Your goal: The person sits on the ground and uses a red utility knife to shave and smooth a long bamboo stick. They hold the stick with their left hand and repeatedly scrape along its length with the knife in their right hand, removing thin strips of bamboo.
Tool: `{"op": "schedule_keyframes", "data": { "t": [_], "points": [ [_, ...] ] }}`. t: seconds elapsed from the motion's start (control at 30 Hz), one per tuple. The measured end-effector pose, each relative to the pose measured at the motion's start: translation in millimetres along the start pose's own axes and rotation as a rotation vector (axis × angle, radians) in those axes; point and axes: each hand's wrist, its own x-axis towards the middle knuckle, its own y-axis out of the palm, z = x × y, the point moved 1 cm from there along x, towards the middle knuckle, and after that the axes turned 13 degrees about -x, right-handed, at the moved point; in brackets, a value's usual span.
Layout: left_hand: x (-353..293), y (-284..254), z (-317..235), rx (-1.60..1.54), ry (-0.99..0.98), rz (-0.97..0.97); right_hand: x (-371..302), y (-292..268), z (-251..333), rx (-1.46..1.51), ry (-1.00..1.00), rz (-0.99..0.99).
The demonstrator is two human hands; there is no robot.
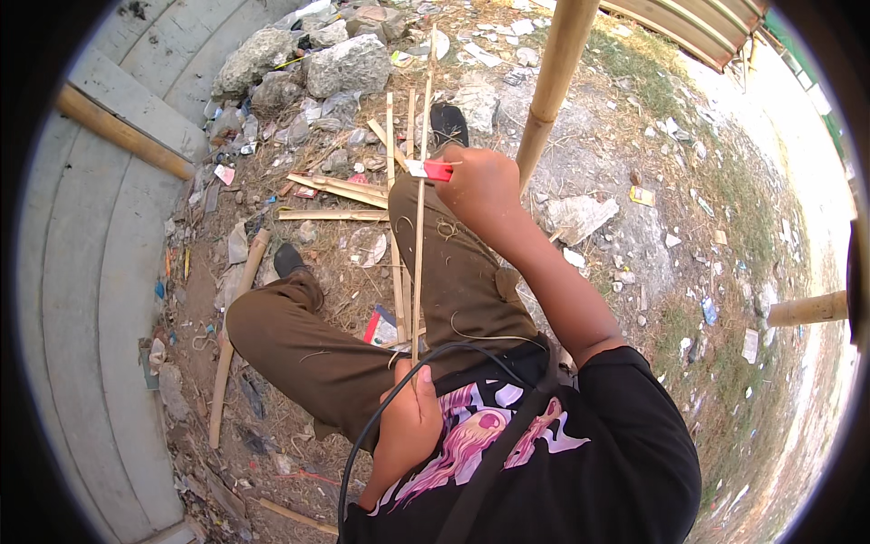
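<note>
Bamboo strip point(420, 227) extends forward alongside the right leg point(453, 281), near end gripped by the left hand point(412, 412) at the waist, apparently for steadiness. Right hand point(480, 190) is clenched round a red-handled cutter point(438, 170), held across the strip, seemingly to bear on it. Beyond, other strips point(335, 215) lie near the feet on littered ground point(662, 245).

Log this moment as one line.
left hand: grips pale strip | right hand: holds red-handled tool at the strip | nearby: loose strips, rocks

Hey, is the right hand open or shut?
Shut: the right hand has its fingers curled around the red-handled knife.
</note>
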Motion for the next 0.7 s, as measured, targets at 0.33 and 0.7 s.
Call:
{"op": "schedule_keyframes", "data": {
  "t": [0.33,0.7],
  "points": [
    [4,-2,-7,0.113,-0.034,0.039,28,4,-14,-0.085,-0.056,0.083],
    [5,1,-7,0.076,-0.091,0.058,-3,8,-17,-0.149,-0.105,0.144]
  ]
}}
